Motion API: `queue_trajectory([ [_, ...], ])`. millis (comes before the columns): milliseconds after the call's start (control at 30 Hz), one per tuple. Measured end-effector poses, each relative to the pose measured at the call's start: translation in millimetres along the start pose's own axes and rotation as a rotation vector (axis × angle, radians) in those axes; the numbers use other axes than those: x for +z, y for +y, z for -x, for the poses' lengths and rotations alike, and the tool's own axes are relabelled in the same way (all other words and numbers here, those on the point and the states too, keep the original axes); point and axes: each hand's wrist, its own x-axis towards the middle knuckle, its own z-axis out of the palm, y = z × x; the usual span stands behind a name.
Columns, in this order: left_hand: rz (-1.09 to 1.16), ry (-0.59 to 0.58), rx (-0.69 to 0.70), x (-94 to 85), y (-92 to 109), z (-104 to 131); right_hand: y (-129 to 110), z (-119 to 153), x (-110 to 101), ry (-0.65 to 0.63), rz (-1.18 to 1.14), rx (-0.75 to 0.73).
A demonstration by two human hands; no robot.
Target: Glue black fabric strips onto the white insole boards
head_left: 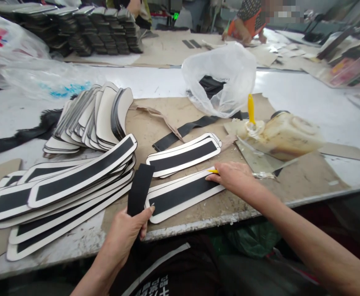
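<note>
My left hand (130, 228) is closed around a folded black strip (141, 189). Its thumb lies by the left end of a long white-bordered piece (183, 199) with a black band down its middle. Over that piece's right end, my right hand (234, 177) pinches a small yellow pointed tool (213, 171); the rest of the tool is hidden in the fingers. Just behind lie a few similar banded pieces (184, 158), stacked. To the left is a larger pile of banded pieces (83, 174), overlapping in a fan.
Plain curved pieces (106, 119) lean in a stack at the back left. A plastic bag (220, 78) holds black material. At right, a yellow-handled tool (251, 109) stands in a glue-smeared container (297, 133). Across the table, a person (244, 28) works. The table edge (195, 226) runs close to me.
</note>
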Motion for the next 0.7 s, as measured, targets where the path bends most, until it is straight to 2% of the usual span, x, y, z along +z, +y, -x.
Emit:
queue_trajectory([
  [167,-0.002,0.024,0.013,0.6,-4.7,-3.3,16.2,11.1,-2.5,0.079,-0.023,0.096],
  [367,-0.004,0.025,0.042,0.0,-15.1,-10.7,43.4,24.8,1.7,0.134,-0.205,0.152],
  [500,0.009,0.039,0.072,2.1,-11.9,-6.9,43.4,30.2,7.7,0.097,-0.351,0.105],
  [700,0.076,0.082,0.060,4.9,-4.5,0.0,34.7,38.3,11.3,0.194,-0.437,0.130],
])
